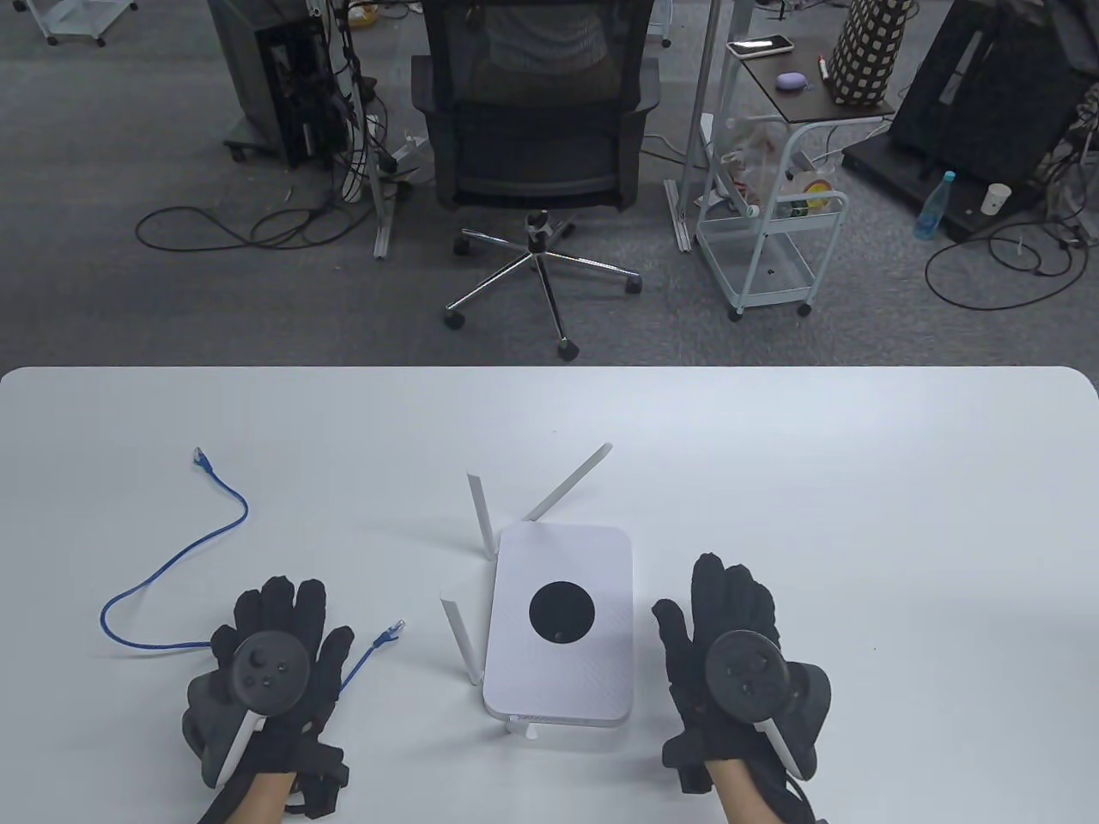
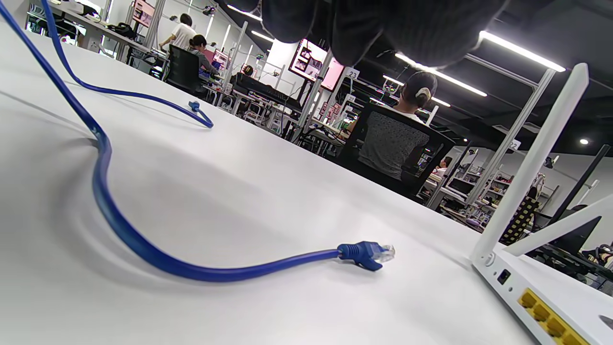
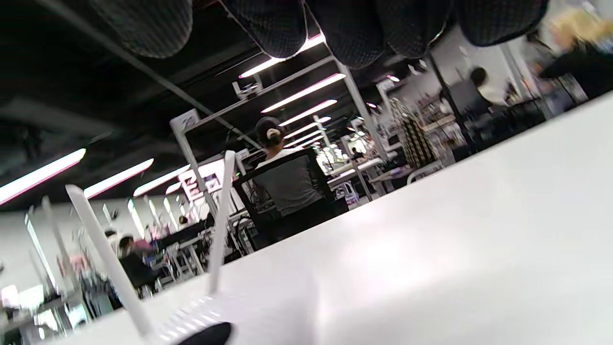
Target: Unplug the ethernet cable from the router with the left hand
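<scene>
On the left of the table (image 1: 859,481) the blue cable (image 1: 163,566) lies in a loose curve, one plug (image 1: 199,457) far out toward the back and the other plug (image 1: 393,629) lying free just to the left of the router (image 1: 558,631), not in any port; judged from that, the removal looks already done. The left hand (image 1: 270,665) lies flat on the tabletop, fingers spread and gripping nothing, and the cable passes under or right beside it, so a careless lift or slide of this hand could snag the cord and drag the near plug back against the router or whip the loop across the table. In the left wrist view the plug (image 2: 366,254) rests on the surface a little short of the router's yellow ports (image 2: 550,316), with one antenna (image 2: 531,163) rising next to them; that antenna is the thing a sweeping hand would most likely knock. The router sits in the middle, its antennas angled out to the left and back. The right hand (image 1: 738,661) rests flat just right of the router, fingers apart and empty, touching nothing but the table; a nudge from it could shove the light router toward the plug. Beyond the table stand an office chair (image 1: 537,112) and a white cart (image 1: 773,223).
</scene>
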{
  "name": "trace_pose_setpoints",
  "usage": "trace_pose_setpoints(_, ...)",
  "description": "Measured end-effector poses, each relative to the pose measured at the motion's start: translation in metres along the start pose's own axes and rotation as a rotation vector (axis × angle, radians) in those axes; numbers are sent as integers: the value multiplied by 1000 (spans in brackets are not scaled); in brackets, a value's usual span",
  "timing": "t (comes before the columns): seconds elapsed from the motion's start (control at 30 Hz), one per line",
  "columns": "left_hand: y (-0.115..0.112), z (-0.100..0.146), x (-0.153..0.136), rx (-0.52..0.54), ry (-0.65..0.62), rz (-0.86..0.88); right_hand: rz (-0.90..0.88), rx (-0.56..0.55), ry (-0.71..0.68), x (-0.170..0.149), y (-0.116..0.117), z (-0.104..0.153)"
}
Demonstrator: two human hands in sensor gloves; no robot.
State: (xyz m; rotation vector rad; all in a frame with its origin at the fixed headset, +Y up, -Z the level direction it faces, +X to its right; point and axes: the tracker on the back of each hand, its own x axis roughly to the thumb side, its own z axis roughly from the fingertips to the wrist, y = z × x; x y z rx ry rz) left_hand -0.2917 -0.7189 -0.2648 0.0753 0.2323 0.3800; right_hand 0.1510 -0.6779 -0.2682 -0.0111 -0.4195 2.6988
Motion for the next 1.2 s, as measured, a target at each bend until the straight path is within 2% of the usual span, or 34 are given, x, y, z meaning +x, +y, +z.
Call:
trace_pose_setpoints(0.2,-1,0,1,5,-8,-10,208,-13,-138,-21,14,1)
trace_pose_setpoints(0.47,-3,1,1,14,-14,-34,152,284,-31,-39,35,-2)
trace_pose_setpoints(0.5,-3,1,2,13,-15,-36,146,296,-25,-40,36,-2)
trace_pose_setpoints(1.2,-7,2,3,-8,-23,-61,164,245,-44,-36,39,0)
